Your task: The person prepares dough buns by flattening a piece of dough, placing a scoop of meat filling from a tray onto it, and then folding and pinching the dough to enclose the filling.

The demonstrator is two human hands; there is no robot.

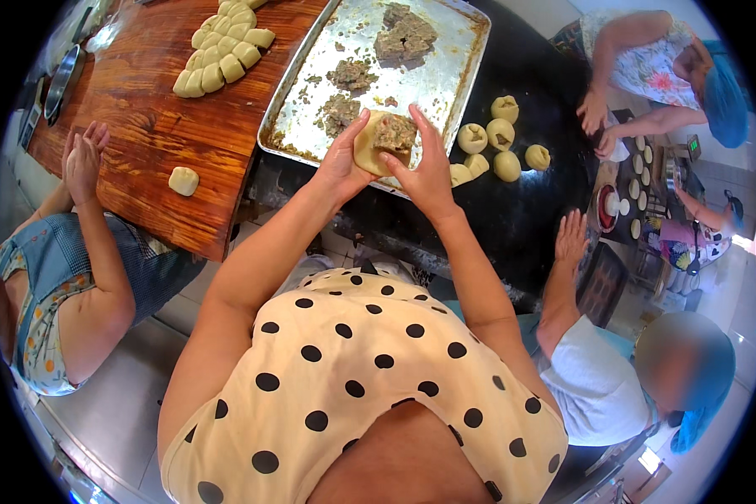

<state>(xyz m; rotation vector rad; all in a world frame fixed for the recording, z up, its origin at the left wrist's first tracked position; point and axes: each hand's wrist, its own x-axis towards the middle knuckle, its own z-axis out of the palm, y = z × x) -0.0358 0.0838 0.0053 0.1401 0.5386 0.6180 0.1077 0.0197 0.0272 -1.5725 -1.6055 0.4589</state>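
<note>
Nearest: dotted top (353, 353) on the wearer, below the tray (445, 76); both forearms reach up from it to the tray's near edge. Left hand (342, 164) cups the dough round (366, 158) from the left; right hand (428, 168) has it from the right, thumb on the front. Both grasping, neither free; fingers underneath hidden.

Key relation: dough round is between the hands, over the tray's near edge. Meat filling (394, 133) sits on it, off-centre toward the right hand, so the right is nearer; more bare dough shows on the left-hand side. Filling is a blocky lump, no clear long axis; dough's long axis can't be told, partly covered.

On the tray, going away: small filling heap (340, 114) just past the left hand, middle heap (352, 75), big heap (405, 35) farthest.

Right of tray: dough balls (506, 166) grouped on the black table (529, 84), some with open-looking tops. A co-worker's open hand (572, 239) is right of those.

Left of tray: wooden table (134, 92) with a single dough piece (183, 181), cut dough pieces (223, 59) beyond; another co-worker's hands (84, 164) pressed together.

Farthest, well right of tray: flat rounds (643, 172) and a red bowl (606, 210).
</note>
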